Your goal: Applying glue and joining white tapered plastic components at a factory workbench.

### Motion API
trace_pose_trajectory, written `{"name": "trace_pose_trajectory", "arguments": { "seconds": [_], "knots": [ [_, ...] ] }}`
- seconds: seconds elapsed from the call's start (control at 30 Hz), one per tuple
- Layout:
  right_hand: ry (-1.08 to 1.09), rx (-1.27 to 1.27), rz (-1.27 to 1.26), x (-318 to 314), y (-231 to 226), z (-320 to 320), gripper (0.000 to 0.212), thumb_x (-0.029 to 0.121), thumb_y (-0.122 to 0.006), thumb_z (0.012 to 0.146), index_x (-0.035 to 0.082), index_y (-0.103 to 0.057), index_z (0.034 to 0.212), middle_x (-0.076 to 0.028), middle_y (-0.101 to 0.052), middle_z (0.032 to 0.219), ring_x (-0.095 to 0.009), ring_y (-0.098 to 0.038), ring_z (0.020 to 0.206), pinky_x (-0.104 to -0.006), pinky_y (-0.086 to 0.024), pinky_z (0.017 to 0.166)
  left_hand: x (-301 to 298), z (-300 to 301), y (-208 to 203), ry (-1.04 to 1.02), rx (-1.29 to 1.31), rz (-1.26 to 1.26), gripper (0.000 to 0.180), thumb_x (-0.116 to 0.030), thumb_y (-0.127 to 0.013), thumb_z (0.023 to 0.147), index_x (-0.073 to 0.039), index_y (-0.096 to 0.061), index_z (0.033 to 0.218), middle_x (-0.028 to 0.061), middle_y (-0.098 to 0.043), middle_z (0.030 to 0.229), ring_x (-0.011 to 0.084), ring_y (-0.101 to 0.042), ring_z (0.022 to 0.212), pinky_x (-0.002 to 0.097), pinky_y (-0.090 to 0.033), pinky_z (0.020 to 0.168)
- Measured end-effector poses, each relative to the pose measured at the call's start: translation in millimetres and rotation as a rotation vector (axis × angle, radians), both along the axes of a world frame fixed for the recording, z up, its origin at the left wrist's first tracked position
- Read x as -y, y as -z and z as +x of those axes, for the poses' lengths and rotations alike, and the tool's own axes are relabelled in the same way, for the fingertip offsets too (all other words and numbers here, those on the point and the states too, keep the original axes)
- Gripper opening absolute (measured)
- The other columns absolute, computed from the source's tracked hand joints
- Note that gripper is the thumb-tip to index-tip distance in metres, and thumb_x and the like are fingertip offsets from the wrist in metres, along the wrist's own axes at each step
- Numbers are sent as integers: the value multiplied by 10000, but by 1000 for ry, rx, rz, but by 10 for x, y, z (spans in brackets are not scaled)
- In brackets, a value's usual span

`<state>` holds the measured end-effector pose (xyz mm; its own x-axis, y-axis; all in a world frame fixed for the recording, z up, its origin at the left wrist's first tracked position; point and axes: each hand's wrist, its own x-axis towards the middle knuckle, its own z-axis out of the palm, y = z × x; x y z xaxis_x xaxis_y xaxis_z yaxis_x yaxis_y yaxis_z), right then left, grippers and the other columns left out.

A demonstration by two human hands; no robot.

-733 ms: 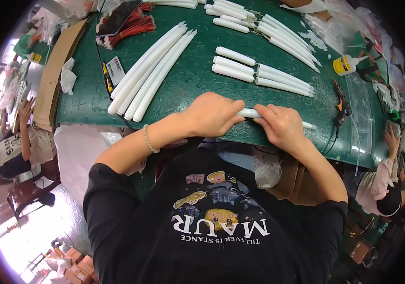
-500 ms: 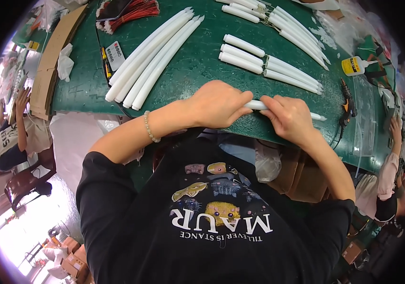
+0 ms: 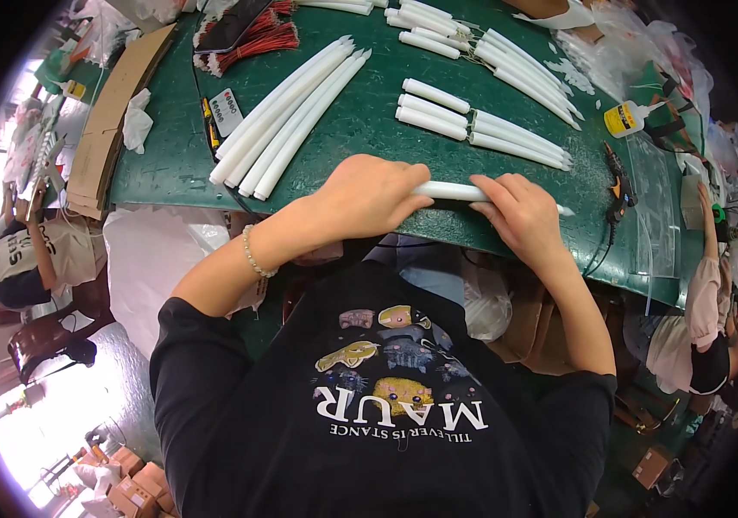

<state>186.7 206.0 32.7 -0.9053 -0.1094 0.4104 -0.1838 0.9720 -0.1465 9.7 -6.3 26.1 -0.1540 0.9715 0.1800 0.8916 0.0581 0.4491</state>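
Just above the table's near edge, a white taper candle (image 3: 452, 192), apparently electric, lies crosswise between my hands. Closed fingers of my left hand (image 3: 369, 197) pinch its left end. My right hand (image 3: 521, 212) is wrapped round its right part, and the pale flame-shaped tip sticks out beyond that hand. A smooth stretch of the white tube shows between them. Past my hands is a group of candles in two parts (image 3: 438, 110), short tubes beside longer tipped pieces. Full-length candles (image 3: 291, 121) lie side by side to the left.
Farther off are more two-part candles (image 3: 524, 82) and a bundle of red wires (image 3: 257, 47) under a dark phone (image 3: 229, 28). A small remote (image 3: 226, 112) lies left. At the right are a yellow-labelled glue bottle (image 3: 624, 119) and a glue gun (image 3: 618, 186). People work at both sides.
My left hand has drawn away from my right, so a longer stretch of the candle shows between them. Both hands still grip it. The whole view has shifted slightly.
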Motion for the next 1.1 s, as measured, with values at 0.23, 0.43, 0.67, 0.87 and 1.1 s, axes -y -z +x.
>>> {"name": "trace_pose_trajectory", "arguments": {
  "seconds": [0.23, 0.43, 0.67, 0.87, 1.1],
  "knots": [
    [-118, 93, 14, 61, -69, 60, 290, 226, -721, 891, 101, -675, 1149, -72, -567, 743, -280, -627, 666, -407, -494, 560, 41, 137, 69, 127, -16, 138, 237, -258, -670, 944, -46, -573, 902, 144, -639, 734, 383, -648, 664, 484, -496, 587],
    [-171, 107, 23, 55, -99, 51, 330, 161, -759, 827, 84, -680, 1138, -84, -572, 754, -293, -616, 660, -416, -482, 556, 75, 162, 120, 155, -47, 128, 225, -238, -671, 945, -55, -545, 987, 126, -618, 765, 359, -637, 661, 476, -474, 562],
    [-149, 90, 76, 144, -136, 28, 255, 234, -711, 893, 107, -662, 1109, -65, -560, 725, -268, -633, 665, -401, -502, 558, 138, 160, 188, 123, -44, 166, 228, -236, -671, 945, -55, -549, 1011, 132, -623, 781, 359, -638, 663, 481, -472, 565],
    [-151, 88, 116, 258, -204, -26, 251, 239, -711, 892, 107, -672, 1102, -54, -548, 719, -257, -631, 662, -391, -494, 556, 272, 182, 190, 57, -23, 192, 252, -229, -689, 933, -54, -586, 1084, 125, -640, 800, 362, -650, 698, 472, -481, 583],
    [-131, -107, 118, 440, -451, -279, 495, 167, -797, 792, 127, -691, 1274, -61, -657, 1180, -263, -625, 1084, -400, -488, 913, 559, 186, 10, -284, 10, 318, 244, -177, -736, 886, -32, -658, 1067, 146, -648, 847, 370, -629, 769, 466, -487, 682]
  ]
}}
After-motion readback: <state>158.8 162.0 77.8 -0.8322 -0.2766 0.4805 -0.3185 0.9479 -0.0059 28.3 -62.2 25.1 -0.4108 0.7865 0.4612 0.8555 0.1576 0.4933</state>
